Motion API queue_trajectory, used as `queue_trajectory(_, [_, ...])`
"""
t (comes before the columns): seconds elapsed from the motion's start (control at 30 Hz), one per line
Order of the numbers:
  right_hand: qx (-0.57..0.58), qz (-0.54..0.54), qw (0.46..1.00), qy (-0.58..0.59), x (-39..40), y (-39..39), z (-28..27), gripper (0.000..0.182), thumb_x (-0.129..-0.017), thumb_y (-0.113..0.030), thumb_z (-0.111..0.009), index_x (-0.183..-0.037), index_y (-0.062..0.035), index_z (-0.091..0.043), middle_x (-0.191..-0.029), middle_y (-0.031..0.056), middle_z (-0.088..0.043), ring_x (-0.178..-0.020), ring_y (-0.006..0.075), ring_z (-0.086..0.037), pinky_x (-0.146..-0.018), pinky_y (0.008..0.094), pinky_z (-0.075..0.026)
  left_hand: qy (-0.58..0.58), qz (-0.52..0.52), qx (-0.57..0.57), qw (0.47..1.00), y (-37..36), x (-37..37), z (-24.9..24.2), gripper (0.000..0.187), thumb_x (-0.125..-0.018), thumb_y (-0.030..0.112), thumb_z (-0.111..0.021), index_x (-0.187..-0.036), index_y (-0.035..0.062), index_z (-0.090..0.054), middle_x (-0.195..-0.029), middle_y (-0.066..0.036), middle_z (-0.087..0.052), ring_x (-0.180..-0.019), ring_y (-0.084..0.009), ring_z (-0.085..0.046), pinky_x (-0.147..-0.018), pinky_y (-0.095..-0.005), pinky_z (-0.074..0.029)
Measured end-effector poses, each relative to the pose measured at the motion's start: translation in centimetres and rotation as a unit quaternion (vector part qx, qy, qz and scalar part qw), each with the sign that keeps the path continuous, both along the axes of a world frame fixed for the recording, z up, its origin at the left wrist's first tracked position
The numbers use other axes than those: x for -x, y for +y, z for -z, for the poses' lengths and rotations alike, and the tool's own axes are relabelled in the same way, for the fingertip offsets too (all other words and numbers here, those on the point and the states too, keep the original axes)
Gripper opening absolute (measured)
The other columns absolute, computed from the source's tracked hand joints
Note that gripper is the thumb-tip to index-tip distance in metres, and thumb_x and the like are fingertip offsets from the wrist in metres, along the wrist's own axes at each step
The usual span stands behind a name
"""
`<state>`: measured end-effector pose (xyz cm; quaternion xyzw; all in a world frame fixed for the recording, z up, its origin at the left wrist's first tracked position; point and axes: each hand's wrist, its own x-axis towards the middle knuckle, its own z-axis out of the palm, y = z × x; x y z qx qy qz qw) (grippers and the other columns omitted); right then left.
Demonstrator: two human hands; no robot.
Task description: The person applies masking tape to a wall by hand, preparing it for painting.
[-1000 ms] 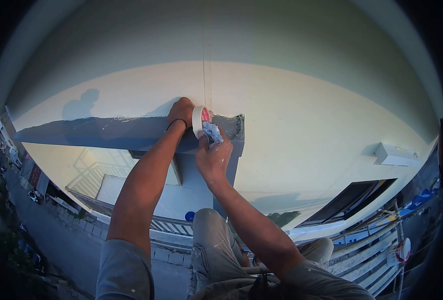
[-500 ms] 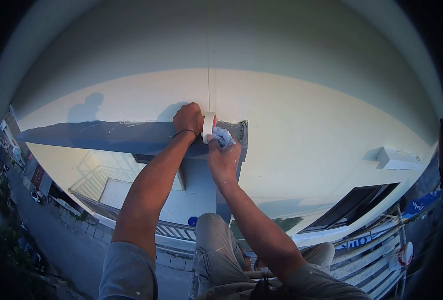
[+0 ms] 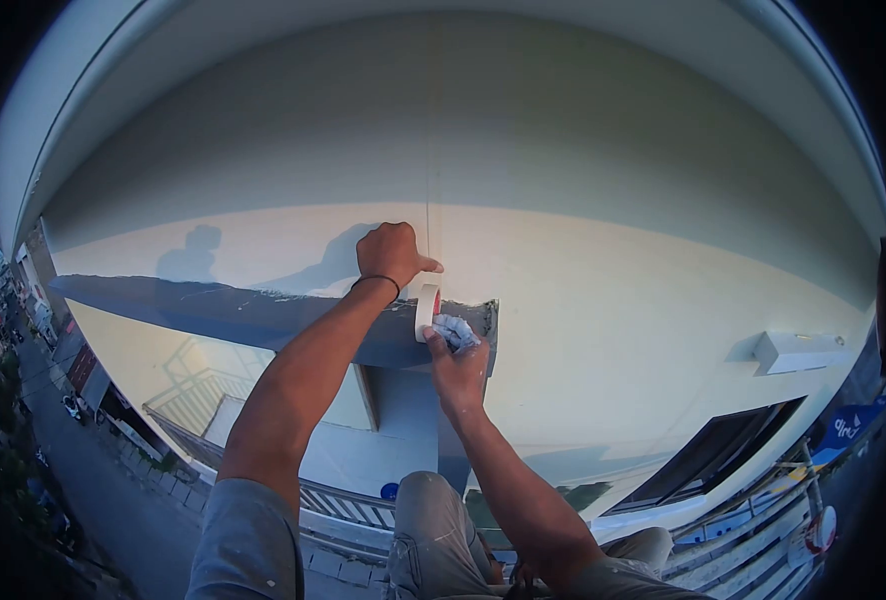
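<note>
My right hand (image 3: 458, 370) grips a roll of pale masking tape (image 3: 426, 313) at the edge of a grey ledge (image 3: 363, 325). A crumpled, whitish-blue wad (image 3: 457, 332) is held in the same hand, against the roll. Just above the roll, my left hand (image 3: 391, 252) is against the cream wall (image 3: 583, 290), with a finger or thumb stretched right onto a strip of tape (image 3: 435, 240) that runs up the wall. The other fingers of that hand are curled in.
A white wall fixture (image 3: 801, 352) is at the right, above a dark window (image 3: 708, 455). My knees are below, over slatted scaffolding (image 3: 743, 550). A balcony railing (image 3: 348, 505) and a street (image 3: 113, 480) lie far beneath.
The view has tilted up, so the ledge sits lower. My left hand has moved up from beside the roll, and its finger or thumb now reaches out above it.
</note>
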<state>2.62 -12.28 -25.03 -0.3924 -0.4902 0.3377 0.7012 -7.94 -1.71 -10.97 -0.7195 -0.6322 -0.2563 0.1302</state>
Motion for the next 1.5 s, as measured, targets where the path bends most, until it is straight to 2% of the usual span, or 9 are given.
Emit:
queue_trajectory(0.43, [-0.017, -0.033, 0.999, 0.024, -0.5, 0.5, 1.0, 0.026, -0.095, -0.01, -0.078, -0.116, 0.0046, -0.073, -0.101, 0.0121, -0.08, -0.094, 0.0149, -0.074, -0.089, 0.0296, -0.055, 0.039, 0.0, -0.075, 0.996, 0.5, -0.2, -15.9, 0.07, -0.062, 0.065, -0.094, -0.096, 0.0061, -0.077, -0.091, -0.009, -0.078, -0.087, -0.027, -0.077, -0.074, -0.0409, -0.063])
queue_trajectory(0.7, [-0.006, -0.038, 0.999, 0.026, -0.5, -0.1, 0.5, 0.026, -0.095, -0.01, -0.078, -0.116, 0.0045, -0.074, -0.102, 0.0115, -0.08, -0.094, 0.0152, -0.074, -0.09, 0.0295, -0.055, -0.081, -0.002, -0.154, 0.985, 2.4, 1.2, -26.2, 0.083, -0.058, 0.073, -0.092, -0.102, 0.0048, -0.075, -0.103, -0.012, -0.079, -0.097, -0.0285, -0.078, -0.084, -0.0416, -0.064])
queue_trajectory(0.87, [-0.007, -0.04, 0.999, 0.01, -0.9, -0.4, 0.2, 0.026, -0.096, -0.01, -0.078, -0.117, 0.0045, -0.073, -0.103, 0.0108, -0.078, -0.097, 0.0146, -0.073, -0.092, 0.0285, -0.054, -0.102, -0.013, -0.252, 0.962, 5.3, 1.6, -28.6, 0.087, -0.058, 0.074, -0.092, -0.107, 0.0036, -0.075, -0.109, -0.013, -0.078, -0.103, -0.0284, -0.077, -0.088, -0.0418, -0.064])
queue_trajectory(0.97, [-0.009, -0.049, 0.998, 0.024, -0.6, -0.4, 0.5, 0.026, -0.096, -0.009, -0.078, -0.116, 0.0045, -0.072, -0.104, 0.0102, -0.077, -0.098, 0.0142, -0.072, -0.094, 0.028, -0.054, -0.111, -0.009, -0.188, 0.976, 4.0, 1.5, -28.7, 0.095, -0.058, 0.075, -0.09, -0.118, 0.003, -0.072, -0.116, -0.014, -0.077, -0.11, -0.0281, -0.075, -0.089, -0.0417, -0.063])
queue_trajectory(1.07, [-0.021, -0.035, 0.999, 0.025, -0.4, -0.1, 0.9, 0.026, -0.095, -0.009, -0.077, -0.117, 0.0045, -0.073, -0.102, 0.0123, -0.08, -0.096, 0.0157, -0.074, -0.091, 0.0292, -0.054, -0.215, 0.042, -0.08, 0.972, 3.7, 2.1, -29.6, 0.101, -0.059, 0.077, -0.088, -0.124, 0.0015, -0.07, -0.121, -0.014, -0.075, -0.114, -0.0275, -0.074, -0.093, -0.0417, -0.062])
queue_trajectory(1.17, [-0.026, -0.031, 0.999, 0.019, -0.5, 0.1, 1.0, 0.025, -0.095, -0.009, -0.077, -0.116, 0.0046, -0.073, -0.102, 0.0128, -0.08, -0.096, 0.0161, -0.074, -0.091, 0.0296, -0.055, -0.222, 0.017, -0.221, 0.95, 6.5, 1.6, -29.0, 0.1, -0.061, 0.079, -0.086, -0.121, 0.0011, -0.071, -0.119, -0.014, -0.076, -0.111, -0.0279, -0.075, -0.095, -0.0419, -0.061])
queue_trajectory(1.37, [-0.027, -0.036, 0.999, 0.014, -0.7, -0.1, 0.8, 0.025, -0.095, -0.008, -0.077, -0.115, 0.0046, -0.074, -0.102, 0.0129, -0.08, -0.096, 0.0159, -0.074, -0.09, 0.0298, -0.055, -0.313, 0.066, -0.2, 0.926, 6.1, 1.3, -29.3, 0.096, -0.062, 0.078, -0.086, -0.119, 0.0023, -0.072, -0.112, -0.014, -0.078, -0.107, -0.0291, -0.076, -0.096, -0.0415, -0.06])
queue_trajectory(1.47, [-0.029, -0.035, 0.999, 0.012, -0.7, 0.1, 1.0, 0.025, -0.095, -0.008, -0.077, -0.116, 0.0045, -0.074, -0.102, 0.0127, -0.08, -0.095, 0.0157, -0.074, -0.09, 0.0296, -0.054, -0.308, 0.039, -0.284, 0.907, 8.6, 1.2, -29.2, 0.084, -0.064, 0.078, -0.086, -0.103, 0.0042, -0.075, -0.095, -0.01, -0.079, -0.097, -0.0275, -0.078, -0.093, -0.0412, -0.06])
queue_trajectory(1.5, [-0.029, -0.034, 0.999, 0.01, -0.7, 0.2, 1.1, 0.025, -0.095, -0.008, -0.077, -0.116, 0.0045, -0.073, -0.102, 0.0126, -0.08, -0.095, 0.0157, -0.074, -0.09, 0.0296, -0.054, -0.314, 0.06, -0.252, 0.914, 8.0, 1.3, -29.1, 0.08, -0.065, 0.078, -0.085, -0.096, 0.0053, -0.074, -0.089, -0.008, -0.078, -0.093, -0.0272, -0.078, -0.092, -0.0412, -0.06])
